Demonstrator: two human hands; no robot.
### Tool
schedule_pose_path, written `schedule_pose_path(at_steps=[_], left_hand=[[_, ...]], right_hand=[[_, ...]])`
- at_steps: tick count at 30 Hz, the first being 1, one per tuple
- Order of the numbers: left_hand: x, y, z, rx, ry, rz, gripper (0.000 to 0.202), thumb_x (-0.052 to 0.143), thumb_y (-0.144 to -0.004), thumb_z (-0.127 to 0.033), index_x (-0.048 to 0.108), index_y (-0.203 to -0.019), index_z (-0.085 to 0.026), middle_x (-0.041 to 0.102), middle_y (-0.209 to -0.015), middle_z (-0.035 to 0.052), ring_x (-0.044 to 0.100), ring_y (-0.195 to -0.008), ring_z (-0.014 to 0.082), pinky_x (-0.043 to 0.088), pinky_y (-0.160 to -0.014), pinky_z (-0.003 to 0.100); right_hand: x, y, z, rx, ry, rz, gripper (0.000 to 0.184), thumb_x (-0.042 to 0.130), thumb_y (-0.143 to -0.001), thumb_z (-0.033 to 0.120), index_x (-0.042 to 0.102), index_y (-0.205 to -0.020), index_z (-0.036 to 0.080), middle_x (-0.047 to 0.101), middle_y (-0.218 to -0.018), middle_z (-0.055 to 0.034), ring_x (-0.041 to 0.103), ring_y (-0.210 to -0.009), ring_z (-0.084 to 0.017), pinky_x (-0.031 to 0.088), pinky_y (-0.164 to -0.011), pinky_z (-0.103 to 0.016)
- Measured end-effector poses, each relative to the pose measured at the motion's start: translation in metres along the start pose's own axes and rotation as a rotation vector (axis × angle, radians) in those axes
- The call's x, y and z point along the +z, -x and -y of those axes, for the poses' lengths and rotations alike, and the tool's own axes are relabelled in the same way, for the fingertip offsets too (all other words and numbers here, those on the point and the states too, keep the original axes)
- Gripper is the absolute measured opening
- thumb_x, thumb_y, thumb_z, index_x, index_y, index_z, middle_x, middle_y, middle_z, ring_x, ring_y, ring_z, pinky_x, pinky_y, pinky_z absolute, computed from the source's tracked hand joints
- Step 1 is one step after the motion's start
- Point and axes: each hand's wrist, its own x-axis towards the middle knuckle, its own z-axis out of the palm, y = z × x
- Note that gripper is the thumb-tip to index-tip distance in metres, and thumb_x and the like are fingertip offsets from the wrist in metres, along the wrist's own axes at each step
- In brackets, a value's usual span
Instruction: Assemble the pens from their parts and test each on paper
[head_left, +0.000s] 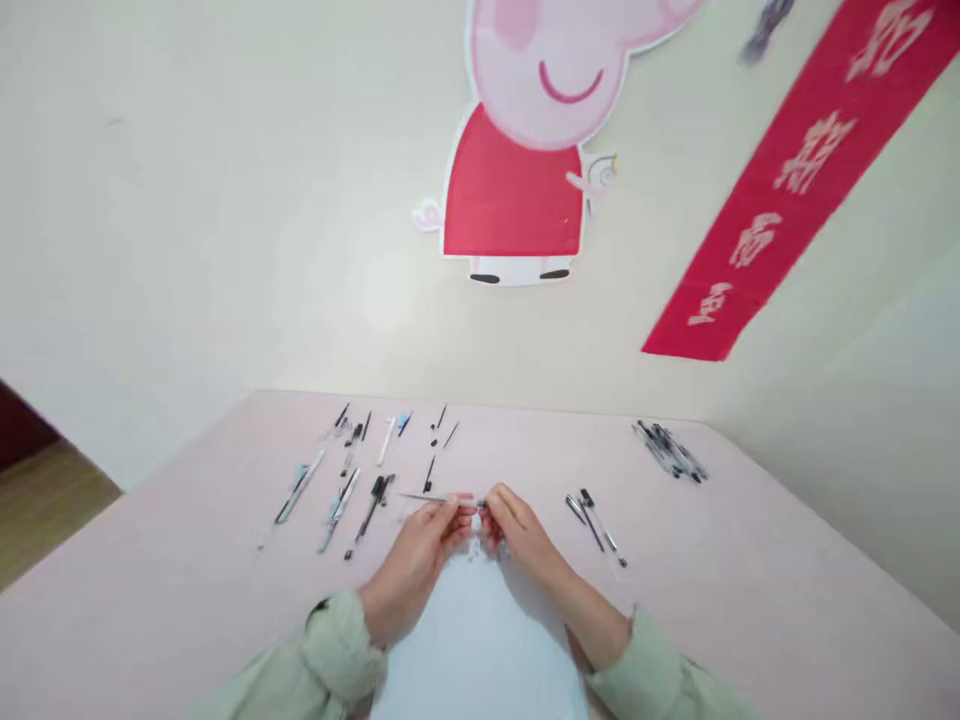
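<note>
Both my hands meet over the middle of a pale pink table (pixel 150 600). My left hand (pixel 420 550) pinches a thin pen refill (pixel 431 496) that sticks out to the left. My right hand (pixel 517 530) is closed on a small pen part at the refill's right end; the part is too small to name. Pens and pen parts (pixel 360 480) lie scattered just beyond my left hand. Two pens (pixel 596 520) lie to the right of my right hand.
A bundle of dark pens (pixel 670 452) lies at the table's far right. A white sheet (pixel 480 640) lies under my wrists. Behind the table, the wall carries a cartoon pig sticker (pixel 525 140) and a red banner (pixel 795 180).
</note>
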Motion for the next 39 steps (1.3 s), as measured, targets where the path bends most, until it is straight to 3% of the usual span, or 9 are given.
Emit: schedule_pose_path(at_steps=[4, 10, 20, 25, 29, 34, 39], left_hand=[[-0.001, 0.002, 0.001, 0.008, 0.015, -0.016, 0.034, 0.079, -0.07, -0.041, 0.074, -0.088, -0.012, 0.072, -0.088, 0.0082, 0.062, -0.088, 0.0158, 0.05, -0.085, 0.028], [0.001, 0.001, 0.0, -0.011, 0.016, -0.032, 0.03, 0.081, -0.069, -0.037, 0.074, -0.086, -0.012, 0.073, -0.087, 0.0085, 0.064, -0.083, 0.0143, 0.052, -0.081, 0.025], [0.002, 0.002, -0.001, -0.003, 0.006, -0.042, 0.029, 0.08, -0.07, -0.036, 0.074, -0.085, -0.012, 0.073, -0.086, 0.0083, 0.064, -0.082, 0.014, 0.052, -0.08, 0.024], [0.001, 0.002, 0.0, 0.012, 0.003, -0.053, 0.033, 0.081, -0.068, -0.04, 0.074, -0.085, -0.012, 0.072, -0.087, 0.0083, 0.064, -0.083, 0.0152, 0.052, -0.081, 0.026], [0.003, 0.003, -0.001, 0.02, -0.004, -0.061, 0.035, 0.081, -0.067, -0.042, 0.073, -0.085, -0.013, 0.071, -0.087, 0.0082, 0.063, -0.084, 0.016, 0.052, -0.081, 0.027], [0.004, 0.005, 0.0, 0.012, -0.036, -0.053, 0.034, 0.08, -0.068, -0.042, 0.073, -0.086, -0.013, 0.07, -0.086, 0.0085, 0.063, -0.081, 0.0157, 0.051, -0.08, 0.028], [0.002, 0.003, 0.002, 0.012, -0.048, -0.037, 0.035, 0.079, -0.069, -0.042, 0.073, -0.089, -0.014, 0.07, -0.087, 0.0081, 0.062, -0.08, 0.0155, 0.051, -0.08, 0.029]], right_hand=[[0.0, 0.002, -0.003, -0.068, 0.06, -0.02, 0.028, 0.045, -0.092, 0.045, 0.045, -0.077, 0.022, 0.046, -0.062, 0.0059, 0.047, -0.054, -0.011, 0.04, -0.055, -0.024], [-0.002, 0.004, 0.003, -0.087, 0.129, -0.041, 0.023, 0.045, -0.092, 0.037, 0.046, -0.075, 0.021, 0.045, -0.062, 0.0057, 0.046, -0.056, -0.012, 0.037, -0.056, -0.024], [0.0, 0.003, -0.002, -0.056, 0.07, -0.046, 0.028, 0.047, -0.092, 0.043, 0.046, -0.073, 0.021, 0.046, -0.058, 0.0061, 0.046, -0.054, -0.011, 0.038, -0.056, -0.024], [0.002, 0.001, -0.004, -0.019, 0.01, -0.041, 0.036, 0.039, -0.093, 0.052, 0.047, -0.075, 0.021, 0.052, -0.061, 0.0042, 0.05, -0.052, -0.011, 0.041, -0.054, -0.025], [-0.001, -0.004, -0.007, 0.007, 0.029, -0.096, 0.026, 0.045, -0.089, 0.046, 0.05, -0.084, 0.021, 0.055, -0.067, 0.0042, 0.049, -0.048, -0.01, 0.041, -0.049, -0.024], [-0.014, -0.019, -0.009, 0.001, 0.244, -0.122, 0.014, 0.046, -0.087, 0.029, 0.053, -0.096, 0.021, 0.056, -0.072, 0.0032, 0.054, -0.051, -0.012, 0.043, -0.052, -0.025], [-0.024, -0.048, -0.005, -0.15, 0.738, -0.189, 0.023, 0.046, -0.088, 0.019, 0.06, -0.106, 0.02, 0.059, -0.108, -0.0082, 0.062, -0.094, -0.019, 0.046, -0.079, -0.029]])
